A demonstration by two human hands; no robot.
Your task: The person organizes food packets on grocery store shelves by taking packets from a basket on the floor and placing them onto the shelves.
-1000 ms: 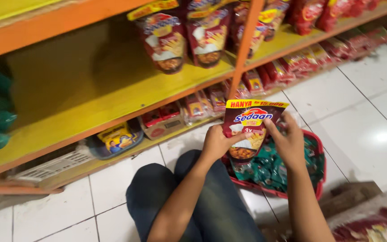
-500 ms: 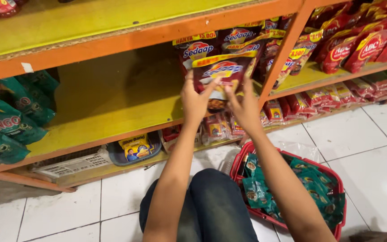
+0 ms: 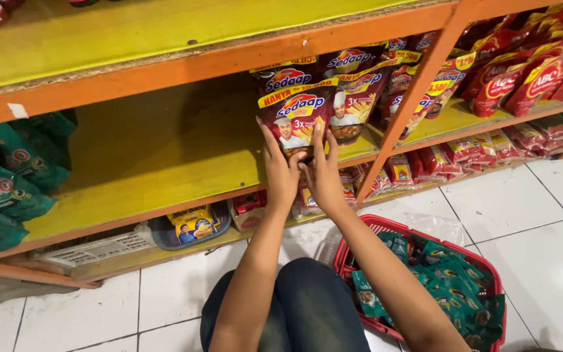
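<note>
My left hand (image 3: pixel 280 171) and my right hand (image 3: pixel 324 171) together hold a dark red pouch with a yellow top strip (image 3: pixel 296 116) upright on the yellow middle shelf (image 3: pixel 151 176). Both palms press its lower edge, fingers spread up its front. It stands just left of several matching red pouches (image 3: pixel 360 91) lined up at the shelf's right end. My knees in dark jeans (image 3: pixel 294 313) show at the bottom.
A red basket (image 3: pixel 369 229) full of green packets (image 3: pixel 451 287) sits on the white tile floor at my right. Green pouches (image 3: pixel 1 189) fill the shelf's left end. An orange upright post (image 3: pixel 412 107) divides the bays. Small packets and a basket line the bottom shelf.
Both hands lifted the red pouch from above the basket up to the middle shelf and set it beside the other red pouches. The view has tilted upward.
</note>
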